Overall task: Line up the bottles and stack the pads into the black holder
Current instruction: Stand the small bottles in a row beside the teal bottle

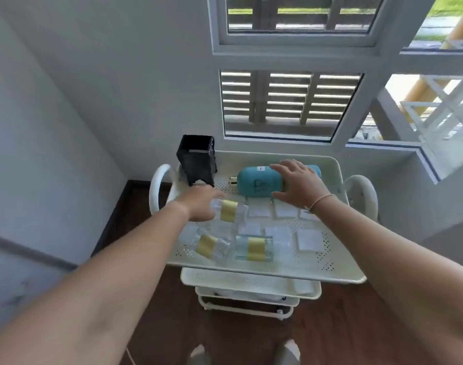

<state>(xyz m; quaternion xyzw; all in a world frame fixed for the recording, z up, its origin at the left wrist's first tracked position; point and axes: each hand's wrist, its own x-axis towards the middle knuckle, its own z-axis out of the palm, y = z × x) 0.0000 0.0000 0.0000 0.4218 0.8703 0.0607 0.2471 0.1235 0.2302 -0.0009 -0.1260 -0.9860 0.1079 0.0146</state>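
Observation:
A white perforated cart tray [338, 248] holds everything. A big teal bottle [254, 181] lies on its side at the back, and my right hand [298, 184] hovers over it with fingers spread. Three clear bottles with gold bands lie flat: one [231, 210] under my left hand [199, 205], whose fingers curl around its left end, another [208, 246] at the front left, a third [254, 248] at the front centre. Several white square pads [309, 239] lie scattered across the tray. The black holder [197, 160] stands at the back left corner.
The cart has lower shelves [248, 283] and rounded side handles [156, 188]. A white wall stands to the left and a window [288, 104] right behind the cart. Dark wood floor lies below, with my feet at the bottom edge.

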